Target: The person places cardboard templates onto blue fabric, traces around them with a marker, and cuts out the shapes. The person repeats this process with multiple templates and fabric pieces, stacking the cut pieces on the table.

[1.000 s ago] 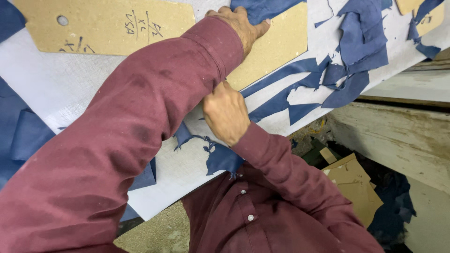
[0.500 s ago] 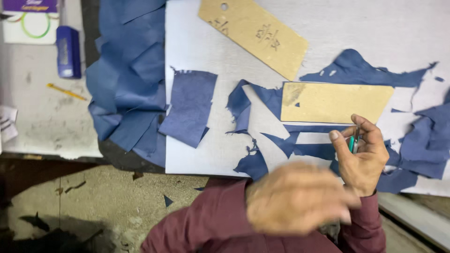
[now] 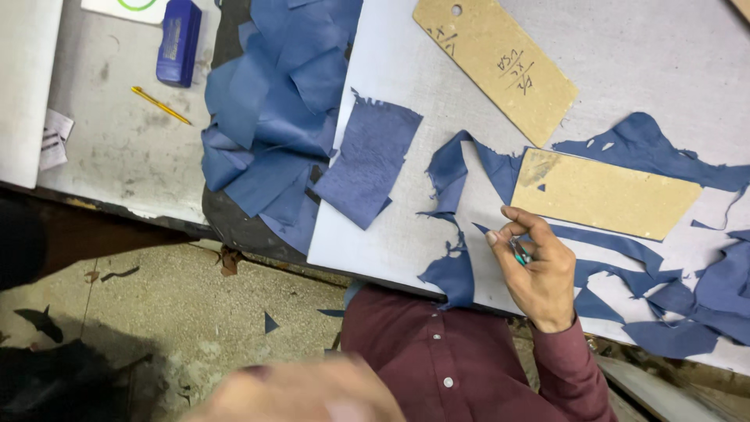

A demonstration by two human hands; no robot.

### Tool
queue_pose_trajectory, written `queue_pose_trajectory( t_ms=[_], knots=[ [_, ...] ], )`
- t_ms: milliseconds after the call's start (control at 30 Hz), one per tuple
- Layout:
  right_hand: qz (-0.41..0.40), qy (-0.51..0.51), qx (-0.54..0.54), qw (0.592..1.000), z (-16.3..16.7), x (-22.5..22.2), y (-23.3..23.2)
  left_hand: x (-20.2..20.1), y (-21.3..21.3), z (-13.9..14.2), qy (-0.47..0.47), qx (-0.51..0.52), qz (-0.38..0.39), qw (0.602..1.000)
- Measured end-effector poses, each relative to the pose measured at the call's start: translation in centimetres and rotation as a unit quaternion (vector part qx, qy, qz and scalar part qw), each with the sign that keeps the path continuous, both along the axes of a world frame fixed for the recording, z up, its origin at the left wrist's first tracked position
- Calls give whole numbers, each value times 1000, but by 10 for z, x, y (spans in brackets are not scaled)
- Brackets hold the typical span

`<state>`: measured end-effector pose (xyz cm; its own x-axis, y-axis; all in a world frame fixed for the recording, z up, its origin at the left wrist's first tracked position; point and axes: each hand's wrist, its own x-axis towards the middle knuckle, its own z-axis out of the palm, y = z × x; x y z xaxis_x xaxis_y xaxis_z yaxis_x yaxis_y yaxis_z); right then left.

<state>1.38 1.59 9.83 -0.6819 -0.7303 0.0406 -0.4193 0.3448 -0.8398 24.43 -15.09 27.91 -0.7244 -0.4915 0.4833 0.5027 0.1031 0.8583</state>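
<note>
Left hand [image 3: 312, 395] dropped lower, blurred, grip unclear. Right hand [image 3: 535, 270] pinches a small teal tool [image 3: 519, 252], maybe a cutter, over blue scraps [image 3: 453, 234] just below the cardboard template [image 3: 605, 195] on the worktop [image 3: 672, 70].

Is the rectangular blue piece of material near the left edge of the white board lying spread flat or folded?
Spread flat: the rectangular blue piece of material lies as one layer on the white cutting board, with no fold visible.

A yellow pencil [image 3: 159, 105] and a blue box [image 3: 179, 41] lie on the grey bench [image 3: 117, 156], left of stacked blue pieces [image 3: 269, 109].
</note>
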Motion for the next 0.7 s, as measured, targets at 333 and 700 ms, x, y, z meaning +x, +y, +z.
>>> queue_pose_trajectory(
  t_ms=[333,700],
  knots=[
    [-59,64,1,996,8,54,-94,1,-224,-135,-509,-65,219,830],
    [-76,71,30,994,23,74,-171,-28,-248,-160,-474,-194,134,848]
  ],
)
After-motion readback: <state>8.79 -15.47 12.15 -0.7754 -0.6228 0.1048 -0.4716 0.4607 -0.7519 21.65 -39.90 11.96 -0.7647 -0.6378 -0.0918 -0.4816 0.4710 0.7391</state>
